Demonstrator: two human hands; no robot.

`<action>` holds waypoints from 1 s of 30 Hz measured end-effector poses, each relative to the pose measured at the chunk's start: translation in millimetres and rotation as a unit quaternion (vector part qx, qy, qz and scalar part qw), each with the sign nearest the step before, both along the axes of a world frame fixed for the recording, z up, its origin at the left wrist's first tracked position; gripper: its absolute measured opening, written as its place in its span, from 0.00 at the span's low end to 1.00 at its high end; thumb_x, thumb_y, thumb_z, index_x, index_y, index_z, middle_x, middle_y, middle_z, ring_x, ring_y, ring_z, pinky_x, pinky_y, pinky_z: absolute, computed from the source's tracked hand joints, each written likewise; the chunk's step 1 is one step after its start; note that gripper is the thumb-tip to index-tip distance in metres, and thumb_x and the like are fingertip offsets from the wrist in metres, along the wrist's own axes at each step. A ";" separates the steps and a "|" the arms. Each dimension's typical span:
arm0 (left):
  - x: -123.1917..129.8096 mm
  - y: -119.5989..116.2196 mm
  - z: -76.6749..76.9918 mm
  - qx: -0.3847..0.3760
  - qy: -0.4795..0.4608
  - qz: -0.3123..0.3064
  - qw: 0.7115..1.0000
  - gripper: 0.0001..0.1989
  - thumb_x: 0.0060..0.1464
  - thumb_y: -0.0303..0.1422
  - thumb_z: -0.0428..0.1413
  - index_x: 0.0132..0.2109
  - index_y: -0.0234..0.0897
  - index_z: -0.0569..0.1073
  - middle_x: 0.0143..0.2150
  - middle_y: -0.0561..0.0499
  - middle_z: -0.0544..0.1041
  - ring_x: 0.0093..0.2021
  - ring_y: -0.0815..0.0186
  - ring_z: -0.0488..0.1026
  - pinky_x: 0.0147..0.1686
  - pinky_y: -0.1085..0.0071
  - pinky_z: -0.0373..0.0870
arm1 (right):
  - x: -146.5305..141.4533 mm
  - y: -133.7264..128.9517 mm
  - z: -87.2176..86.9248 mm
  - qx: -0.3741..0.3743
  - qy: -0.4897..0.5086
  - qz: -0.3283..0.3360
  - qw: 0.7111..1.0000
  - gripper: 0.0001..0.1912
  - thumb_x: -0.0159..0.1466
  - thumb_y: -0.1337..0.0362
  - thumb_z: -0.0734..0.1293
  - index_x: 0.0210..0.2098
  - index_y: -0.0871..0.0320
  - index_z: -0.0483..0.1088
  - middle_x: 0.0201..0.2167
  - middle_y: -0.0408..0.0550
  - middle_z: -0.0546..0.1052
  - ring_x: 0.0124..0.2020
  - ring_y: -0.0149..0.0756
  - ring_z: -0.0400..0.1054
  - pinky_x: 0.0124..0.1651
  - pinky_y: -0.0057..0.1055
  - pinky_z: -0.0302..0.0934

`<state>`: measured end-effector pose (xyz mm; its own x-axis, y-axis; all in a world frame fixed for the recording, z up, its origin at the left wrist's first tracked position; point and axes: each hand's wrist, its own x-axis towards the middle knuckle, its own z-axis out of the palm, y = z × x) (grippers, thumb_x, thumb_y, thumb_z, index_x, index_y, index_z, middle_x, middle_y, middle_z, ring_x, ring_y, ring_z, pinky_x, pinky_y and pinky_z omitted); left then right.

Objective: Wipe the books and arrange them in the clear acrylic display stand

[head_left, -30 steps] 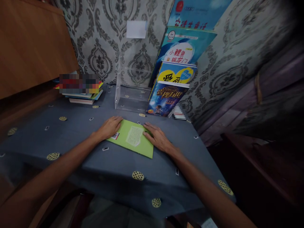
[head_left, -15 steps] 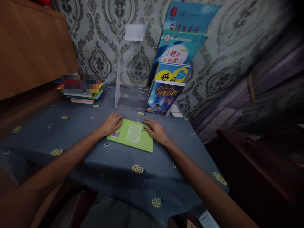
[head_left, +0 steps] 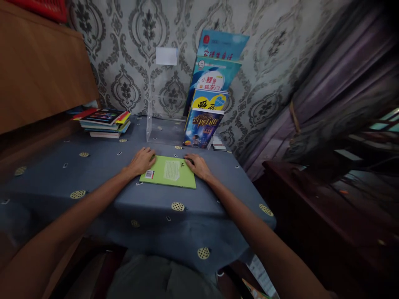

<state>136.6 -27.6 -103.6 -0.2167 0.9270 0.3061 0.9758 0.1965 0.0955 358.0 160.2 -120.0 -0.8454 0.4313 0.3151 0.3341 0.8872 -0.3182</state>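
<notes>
A thin green book (head_left: 183,174) lies flat on the cloth-covered table, its printed text panel and barcode facing up. My left hand (head_left: 141,161) rests at its far left corner, fingers bent over the edge and closed on it. At the far right corner, my right hand (head_left: 199,166) has its thumb and fingers against the edge, also closed on the book. Beyond both hands stands a clear acrylic book rack (head_left: 149,120). In its right side, several books are stepped one behind another, with a dark blue book (head_left: 204,128) in front and a yellow-and-blue book (head_left: 205,99) behind it.
A pile of books (head_left: 104,124) lies at the back left, beside a wooden cabinet (head_left: 46,62). The table's grey-blue cloth (head_left: 124,207) has a pineapple pattern. A purple curtain (head_left: 299,108) hangs at the right above dark red furniture (head_left: 299,199). Patterned wallpaper covers the back wall.
My view has turned slightly, so the rack and its books appear further left. The green book looks less slanted. Both hands remain at its far corners.
</notes>
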 end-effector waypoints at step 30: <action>75.0 -18.0 10.7 -0.146 0.134 -0.214 0.956 0.37 0.64 0.53 0.50 0.69 0.30 0.59 0.69 0.28 0.63 0.69 0.36 0.59 0.62 0.43 0.61 | 16.3 -8.6 -0.1 -0.050 0.080 0.114 0.989 0.18 0.71 0.64 0.58 0.56 0.57 0.73 0.55 0.58 0.76 0.59 0.47 0.69 0.62 0.53 0.63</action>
